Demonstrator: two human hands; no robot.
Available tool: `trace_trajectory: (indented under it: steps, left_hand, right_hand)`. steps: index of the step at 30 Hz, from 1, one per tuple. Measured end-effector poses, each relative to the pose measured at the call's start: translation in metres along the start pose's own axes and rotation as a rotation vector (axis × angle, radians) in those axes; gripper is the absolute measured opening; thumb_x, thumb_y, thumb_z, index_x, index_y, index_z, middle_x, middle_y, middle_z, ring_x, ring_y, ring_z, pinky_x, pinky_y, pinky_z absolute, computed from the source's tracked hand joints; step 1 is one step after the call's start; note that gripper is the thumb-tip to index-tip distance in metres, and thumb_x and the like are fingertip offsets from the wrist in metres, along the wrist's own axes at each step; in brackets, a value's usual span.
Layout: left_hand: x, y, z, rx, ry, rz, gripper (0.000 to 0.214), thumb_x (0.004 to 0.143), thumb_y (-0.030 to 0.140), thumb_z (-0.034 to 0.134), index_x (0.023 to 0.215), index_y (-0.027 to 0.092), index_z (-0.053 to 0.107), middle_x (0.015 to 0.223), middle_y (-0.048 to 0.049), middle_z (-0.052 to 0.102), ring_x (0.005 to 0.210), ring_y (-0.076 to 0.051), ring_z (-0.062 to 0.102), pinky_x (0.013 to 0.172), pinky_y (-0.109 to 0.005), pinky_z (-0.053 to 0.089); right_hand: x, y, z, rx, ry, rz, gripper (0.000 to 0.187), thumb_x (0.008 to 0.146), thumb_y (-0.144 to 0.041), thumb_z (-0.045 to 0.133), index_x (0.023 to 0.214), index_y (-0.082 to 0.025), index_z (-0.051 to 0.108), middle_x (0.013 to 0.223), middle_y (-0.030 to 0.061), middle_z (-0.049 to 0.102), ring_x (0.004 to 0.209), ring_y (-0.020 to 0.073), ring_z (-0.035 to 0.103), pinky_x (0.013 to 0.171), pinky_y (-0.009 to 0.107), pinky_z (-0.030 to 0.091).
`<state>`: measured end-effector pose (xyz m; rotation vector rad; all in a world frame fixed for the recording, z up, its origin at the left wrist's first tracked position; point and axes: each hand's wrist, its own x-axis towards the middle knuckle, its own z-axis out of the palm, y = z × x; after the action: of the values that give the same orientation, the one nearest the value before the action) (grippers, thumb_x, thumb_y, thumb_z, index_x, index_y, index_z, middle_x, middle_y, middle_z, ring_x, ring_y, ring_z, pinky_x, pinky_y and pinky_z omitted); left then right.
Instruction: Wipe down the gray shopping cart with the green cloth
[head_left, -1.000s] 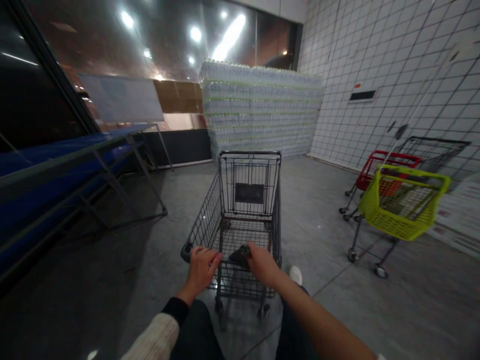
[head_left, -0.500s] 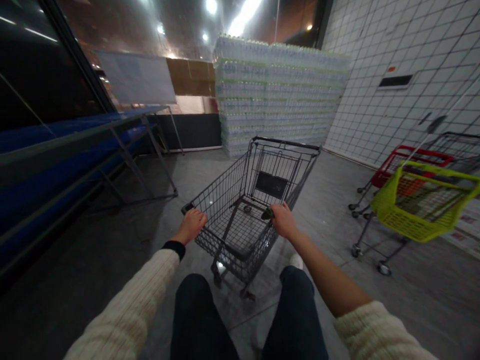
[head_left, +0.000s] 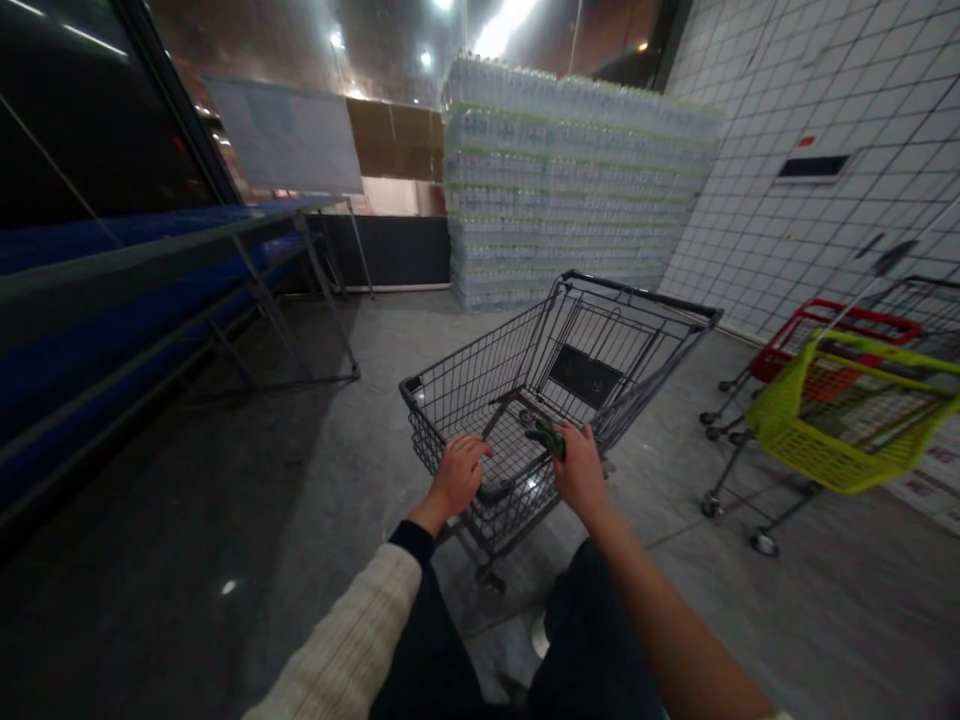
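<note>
1. Straight ahead is 12 o'clock. A dark wire shopping cart [head_left: 484, 370] stands on the grey floor [head_left: 315, 540] between 12 and 1 o'clock, turned at an angle, with its black handlebar [head_left: 641, 294] at the far end, toward 1 o'clock.
2. A dark panel [head_left: 585, 376] is fixed to the cart's inner flap, below the handlebar.
3. The left hand [head_left: 459, 475], at about 12 o'clock, lies over the cart's near end rim, close to the corner nearest the person. Its fingers are bent over the rim; how firmly this grip closes, I cannot tell.
4. The right hand [head_left: 579, 465], at about 1 o'clock, is beside the cart's near long side. Its grip is narrow, closed on a dark green item [head_left: 551, 437] too blurred to identify, which sits at the rim.
5. At 2 o'clock stands a yellow-green basket cart [head_left: 832, 468] on wheeled legs, well apart from the hands, with a red cart [head_left: 784, 340] just behind it.
6. Beyond the shopping cart, at 12 to 1 o'clock, rises a tall block of clear bottles [head_left: 570, 180] in layers. A white tiled wall [head_left: 840, 70] runs along 1 to 2 o'clock.
7. A metal-framed, blue-topped table [head_left: 112, 240] extends at 10 to 11 o'clock.
</note>
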<state>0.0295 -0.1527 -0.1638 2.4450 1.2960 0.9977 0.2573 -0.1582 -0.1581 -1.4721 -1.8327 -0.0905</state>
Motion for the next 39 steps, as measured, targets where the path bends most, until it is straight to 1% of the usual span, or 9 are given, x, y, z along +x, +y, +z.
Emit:
trace_trajectory:
  steps: [7,11,16,20,23,26,32,35,39]
  left_hand:
    - [0.029,-0.031,-0.001,0.032,-0.037,-0.033,0.040,0.076,0.003,0.038,0.097,0.021,0.067,0.103,-0.0061,0.070,0.129,-0.024,0.046,0.114,-0.054,0.026]
    - [0.042,-0.035,-0.001,0.003,-0.028,-0.073,0.052,0.062,-0.007,0.033,0.092,0.019,0.066,0.106,-0.0056,0.070,0.136,-0.024,0.039,0.115,-0.056,0.024]
    - [0.042,-0.029,0.002,-0.048,0.064,-0.060,0.043,0.061,-0.006,0.034,0.078,0.020,0.064,0.098,-0.0053,0.070,0.117,-0.022,0.056,0.105,-0.046,0.041]
    - [0.034,-0.025,0.010,0.028,0.081,-0.022,0.024,0.070,0.006,0.041,0.056,0.021,0.053,0.062,-0.0037,0.058,0.073,-0.020,0.057,0.088,-0.041,0.048]
    - [0.033,-0.030,0.013,0.093,0.105,0.026,0.026,0.072,0.011,0.041,0.049,0.022,0.043,0.055,-0.0031,0.048,0.066,-0.020,0.050,0.082,-0.039,0.047]
    - [0.038,-0.040,0.011,0.096,0.112,0.037,0.027,0.072,0.011,0.040,0.048,0.023,0.040,0.056,-0.0034,0.046,0.066,-0.020,0.048,0.078,-0.037,0.047]
    - [0.050,-0.057,0.004,0.082,0.133,-0.007,0.028,0.074,0.013,0.039,0.047,0.023,0.038,0.058,-0.0042,0.046,0.070,-0.021,0.049,0.074,-0.036,0.046]
    - [0.052,-0.062,0.003,0.080,0.141,-0.016,0.028,0.073,0.013,0.038,0.047,0.024,0.038,0.057,-0.0044,0.047,0.071,-0.022,0.050,0.075,-0.036,0.047]
    - [0.053,-0.065,0.004,0.084,0.146,-0.022,0.028,0.074,0.015,0.038,0.048,0.024,0.041,0.060,-0.0046,0.050,0.074,-0.022,0.051,0.080,-0.037,0.047]
  right_hand:
    - [-0.020,-0.075,0.034,0.082,-0.198,-0.324,0.055,0.079,-0.005,0.046,0.133,-0.014,0.049,0.137,0.0135,0.054,0.133,0.0214,0.043,0.113,0.047,0.032]
    - [-0.002,-0.023,0.020,-0.056,-0.190,-0.323,0.057,0.081,0.000,0.038,0.134,-0.015,0.051,0.135,0.0116,0.057,0.134,0.0208,0.043,0.115,0.046,0.030]
    - [0.005,0.025,0.006,-0.167,0.002,-0.060,0.059,0.077,0.003,0.034,0.131,-0.012,0.052,0.138,0.0151,0.053,0.141,0.0233,0.032,0.113,0.051,0.031]
    - [-0.019,-0.030,0.039,-0.088,0.011,-0.178,0.057,0.075,0.004,0.035,0.126,-0.012,0.055,0.138,0.0135,0.053,0.143,0.0231,0.027,0.113,0.051,0.031]
    - [-0.031,-0.055,0.056,-0.013,-0.027,-0.325,0.055,0.077,0.003,0.034,0.126,-0.013,0.055,0.141,0.0121,0.051,0.143,0.0214,0.027,0.112,0.050,0.034]
    - [-0.027,-0.022,0.039,-0.025,-0.030,-0.298,0.057,0.076,0.005,0.031,0.123,-0.015,0.056,0.143,0.0116,0.049,0.143,0.0193,0.028,0.112,0.051,0.033]
    - [-0.010,0.073,-0.026,-0.274,0.070,0.037,0.067,0.078,0.003,0.033,0.141,-0.016,0.043,0.149,0.0126,0.040,0.146,0.0243,0.019,0.114,0.054,0.028]
    - [-0.010,0.047,-0.011,-0.305,0.072,0.052,0.067,0.080,0.002,0.032,0.145,-0.016,0.038,0.149,0.0127,0.041,0.146,0.0273,0.015,0.114,0.056,0.026]
    - [-0.016,-0.037,0.047,-0.195,-0.063,-0.136,0.071,0.081,0.002,0.034,0.149,-0.018,0.032,0.151,0.0099,0.038,0.146,0.0264,0.016,0.115,0.055,0.024]
